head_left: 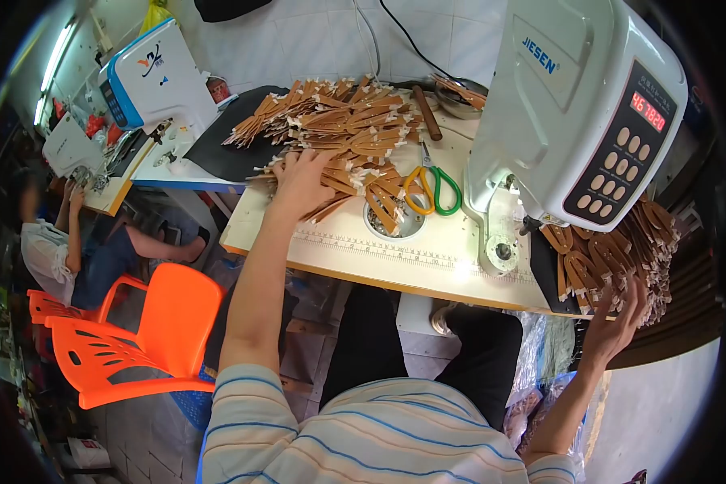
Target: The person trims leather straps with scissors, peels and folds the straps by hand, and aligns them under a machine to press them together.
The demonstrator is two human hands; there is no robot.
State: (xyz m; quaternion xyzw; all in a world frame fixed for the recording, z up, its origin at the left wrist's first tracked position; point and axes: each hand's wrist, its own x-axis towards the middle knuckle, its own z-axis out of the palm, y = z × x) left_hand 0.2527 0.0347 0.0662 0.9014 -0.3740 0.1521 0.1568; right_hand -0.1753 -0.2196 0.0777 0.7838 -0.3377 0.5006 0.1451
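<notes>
My left hand rests with its fingers spread on the near left edge of a heap of brown strap pieces with white tips. At the right, my right hand has its fingers apart beside a second stack of brown pieces. Scissors with yellow and green handles lie near the middle of the table, beside a round hole with small bits partly covered by brown pieces. Between the two stacks stands a white JIESEN machine with a lit red display.
A wooden stick and a metal bowl lie behind the scissors. Another machine stands at the back left. Orange chairs are left of me, and a seated person works farther left.
</notes>
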